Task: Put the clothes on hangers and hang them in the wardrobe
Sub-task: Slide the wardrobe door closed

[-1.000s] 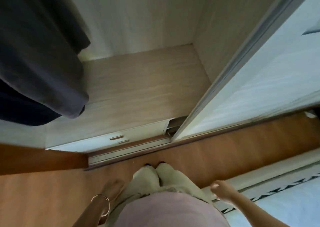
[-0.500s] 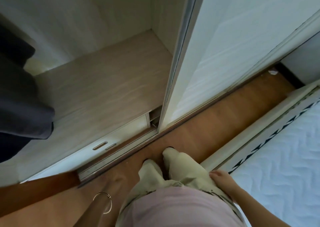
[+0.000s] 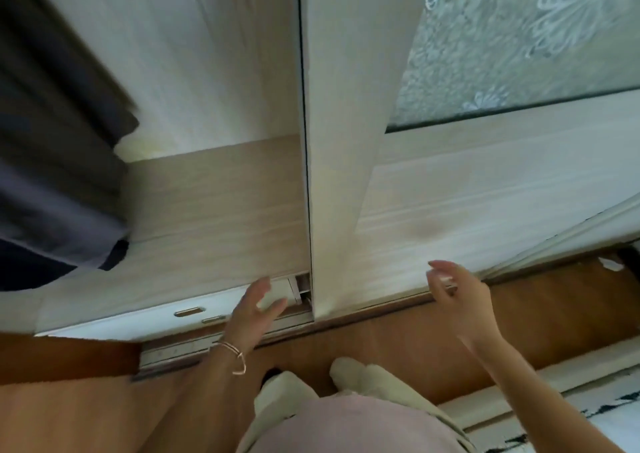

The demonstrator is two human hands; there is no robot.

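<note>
Before the wardrobe (image 3: 214, 189), both arms stretch forward, fingers loosely spread, holding nothing. The left hand (image 3: 254, 309), bangle (image 3: 235, 355) on its wrist, is near the sliding door (image 3: 450, 189) edge. The right hand (image 3: 457, 296) hovers before the door's lower panel. Dark clothes (image 3: 52, 175) hang inside at left.

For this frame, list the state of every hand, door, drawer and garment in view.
Left hand, open, empty, held out toward the wardrobe.
Right hand, open, empty.
White sliding wardrobe door, slid across the right side, so the left compartment is open.
White drawer with metal handle, closed.
Dark grey garment, hanging inside the wardrobe, hanger out of view.
</note>
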